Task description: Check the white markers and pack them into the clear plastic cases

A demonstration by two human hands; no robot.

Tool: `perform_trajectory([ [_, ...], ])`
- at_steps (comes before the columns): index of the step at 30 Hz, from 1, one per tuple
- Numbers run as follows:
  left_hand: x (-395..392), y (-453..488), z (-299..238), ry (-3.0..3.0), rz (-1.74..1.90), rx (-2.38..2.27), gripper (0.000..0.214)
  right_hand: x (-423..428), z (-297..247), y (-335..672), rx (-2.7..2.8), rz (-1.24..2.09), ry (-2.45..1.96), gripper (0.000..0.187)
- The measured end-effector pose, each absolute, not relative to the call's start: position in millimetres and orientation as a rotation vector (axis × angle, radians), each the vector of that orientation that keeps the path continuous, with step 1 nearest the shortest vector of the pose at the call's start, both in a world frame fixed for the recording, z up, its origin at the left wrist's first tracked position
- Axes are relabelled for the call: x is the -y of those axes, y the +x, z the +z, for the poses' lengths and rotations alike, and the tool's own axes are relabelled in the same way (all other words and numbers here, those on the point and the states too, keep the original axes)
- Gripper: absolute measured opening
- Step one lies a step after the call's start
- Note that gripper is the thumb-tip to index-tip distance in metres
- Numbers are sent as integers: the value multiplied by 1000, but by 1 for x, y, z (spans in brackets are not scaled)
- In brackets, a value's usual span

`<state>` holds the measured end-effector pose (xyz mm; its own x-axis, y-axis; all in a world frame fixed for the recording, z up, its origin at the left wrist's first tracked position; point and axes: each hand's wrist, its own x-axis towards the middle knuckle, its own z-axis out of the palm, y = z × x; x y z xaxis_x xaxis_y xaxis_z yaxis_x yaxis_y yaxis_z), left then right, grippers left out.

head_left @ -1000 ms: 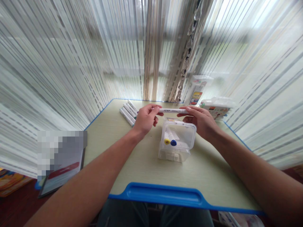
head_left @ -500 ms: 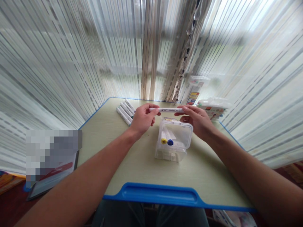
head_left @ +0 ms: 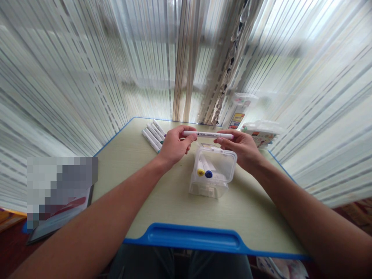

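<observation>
A white marker (head_left: pixel 207 135) is held level above the desk between both hands. My left hand (head_left: pixel 174 145) pinches its left end and my right hand (head_left: pixel 242 147) pinches its right end. Just below it stands a clear plastic box (head_left: pixel 212 174) with its lid open; inside lie two markers, one with a yellow cap (head_left: pixel 200 172) and one with a blue cap (head_left: pixel 208 174). Several white markers (head_left: pixel 152 135) lie in a row on the desk to the left of my left hand.
The beige desk (head_left: pixel 162 193) has a blue rim with a blue tray lip (head_left: pixel 192 237) at the near edge. Two clear marker cases (head_left: pixel 261 131) stand at the back right. Striped curtains hang around. A tablet-like object (head_left: pixel 58 221) lies at the left.
The marker and both hands stay nearly where they were; the view has shifted slightly. The right fingers have slid a little inward along the marker, baring its right end.
</observation>
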<state>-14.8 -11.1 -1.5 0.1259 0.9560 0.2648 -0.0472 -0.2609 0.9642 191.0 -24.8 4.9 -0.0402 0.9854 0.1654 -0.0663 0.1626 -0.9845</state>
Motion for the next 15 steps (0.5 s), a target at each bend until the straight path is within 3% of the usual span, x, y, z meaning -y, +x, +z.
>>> perform_trajectory([
  [15, 11, -17, -1, 1494, 1304, -873, 21, 24, 4, 195, 1299, 1122, -989, 34],
])
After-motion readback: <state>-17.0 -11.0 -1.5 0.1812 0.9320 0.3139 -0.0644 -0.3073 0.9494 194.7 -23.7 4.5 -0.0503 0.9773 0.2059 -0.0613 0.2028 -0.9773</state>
